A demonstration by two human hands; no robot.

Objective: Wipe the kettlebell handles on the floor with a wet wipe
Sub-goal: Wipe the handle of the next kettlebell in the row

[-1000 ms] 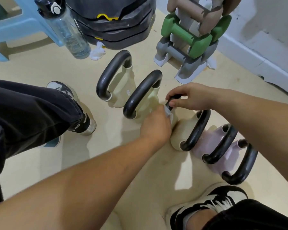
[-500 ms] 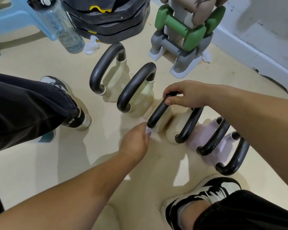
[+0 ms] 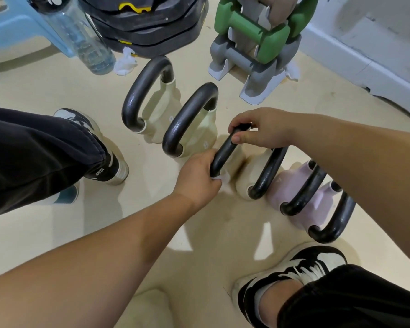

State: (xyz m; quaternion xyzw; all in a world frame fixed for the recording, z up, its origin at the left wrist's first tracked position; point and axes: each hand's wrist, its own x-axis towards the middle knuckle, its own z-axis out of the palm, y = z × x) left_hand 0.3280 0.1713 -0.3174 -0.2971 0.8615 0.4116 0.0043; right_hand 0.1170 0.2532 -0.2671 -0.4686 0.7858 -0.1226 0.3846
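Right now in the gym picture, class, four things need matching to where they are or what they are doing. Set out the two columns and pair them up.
Things:
1. left hand
2. right hand
3. water bottle
4. green dumbbell

Places or states:
A. sits in the grey rack
B. holds a white wet wipe at the near end of a black kettlebell handle
C. stands on the floor beside the blue stool
D. grips the far end of that same handle

Pairs: 1-B, 2-D, 3-C, 4-A
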